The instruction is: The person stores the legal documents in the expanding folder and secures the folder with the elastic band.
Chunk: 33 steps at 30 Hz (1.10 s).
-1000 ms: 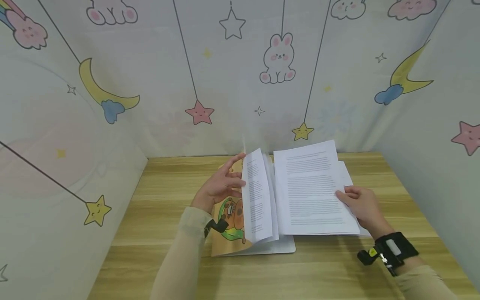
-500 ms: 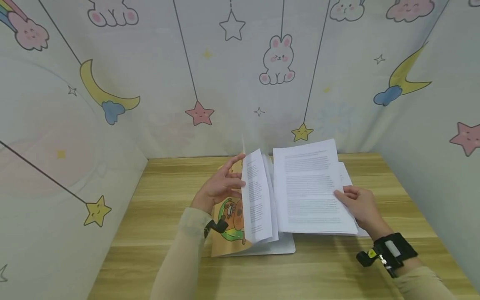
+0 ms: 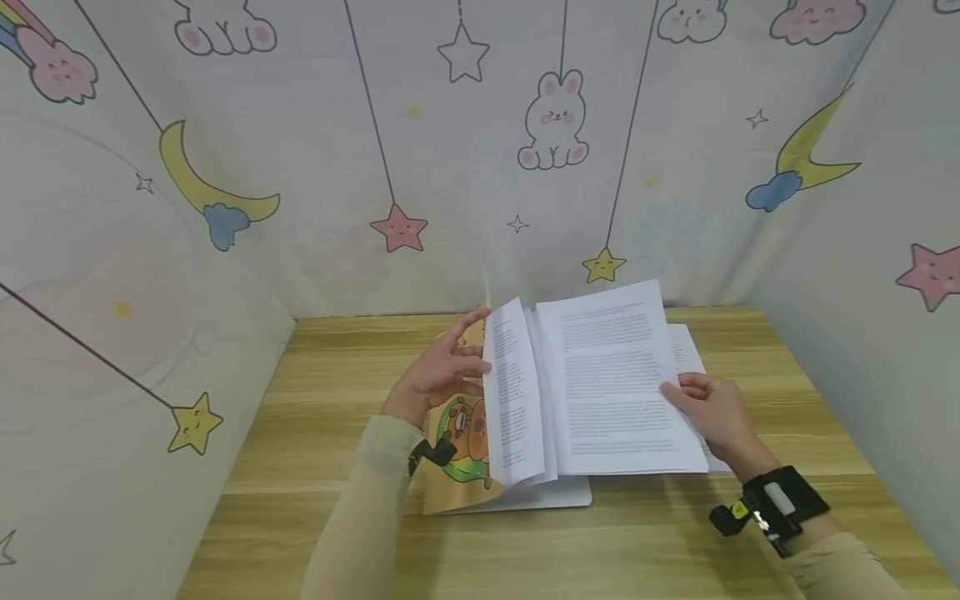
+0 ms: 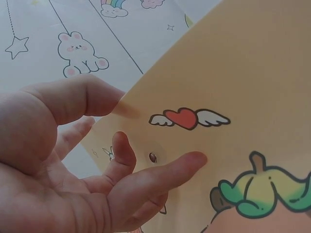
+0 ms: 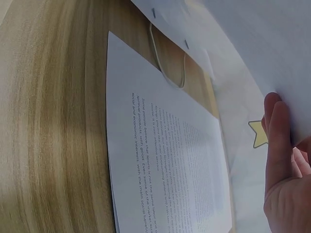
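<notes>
A folder with a tan cartoon cover stands partly open on the wooden table. My left hand holds its raised cover at the edge; in the left wrist view one finger passes behind the edge and another fingertip lies on the tan face near a winged heart. A printed page shows inside the raised cover. To the right, my right hand pinches a stack of printed sheets by its right edge, tilted up beside the folder's inner pages. Two staples show along those sheets in the right wrist view.
Another printed paper lies flat on the table under the raised sheets, with a thin pale loop beside it. A cartoon-printed white curtain encloses the table at the back and both sides.
My right hand has shifted slightly left with the sheets, bringing them closer to the folder and baring more of the paper underneath. The left hand and the cover stay in place.
</notes>
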Motion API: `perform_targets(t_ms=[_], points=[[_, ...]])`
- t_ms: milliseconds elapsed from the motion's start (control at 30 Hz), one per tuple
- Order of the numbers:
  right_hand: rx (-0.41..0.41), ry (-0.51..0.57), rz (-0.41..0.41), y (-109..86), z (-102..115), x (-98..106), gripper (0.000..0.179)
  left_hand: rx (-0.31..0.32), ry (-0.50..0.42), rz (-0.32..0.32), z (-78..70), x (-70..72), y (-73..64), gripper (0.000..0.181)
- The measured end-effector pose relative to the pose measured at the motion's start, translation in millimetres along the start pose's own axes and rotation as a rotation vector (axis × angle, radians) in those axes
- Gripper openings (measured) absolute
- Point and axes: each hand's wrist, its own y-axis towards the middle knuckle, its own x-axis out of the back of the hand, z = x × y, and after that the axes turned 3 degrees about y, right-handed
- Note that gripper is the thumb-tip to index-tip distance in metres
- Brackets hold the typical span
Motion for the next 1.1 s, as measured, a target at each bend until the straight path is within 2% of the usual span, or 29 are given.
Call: perform_targets(t_ms=[200, 500, 900, 1100], points=[[-0.007, -0.009, 0.032, -0.1, -1.1, -1.8, 0.057, 0.005, 0.009, 0.005, -0.2, -0.3, 0.8, 0.087], [-0.023, -0.051, 0.038, -0.6, 2.3, -8.0, 0.061, -0.001, 0.014, 0.020, 0.5, -0.2, 2.9, 0.089], [-0.021, 0.002, 0.076, 4.0, 4.8, -26.7, 0.053, 0.010, -0.004, 0.012, 0.3, -0.2, 2.5, 0.089], [0.024, 0.009, 0.069, 4.8, 6.7, -32.7, 0.046, 0.010, -0.008, 0.011, 0.5, 0.1, 1.7, 0.090]])
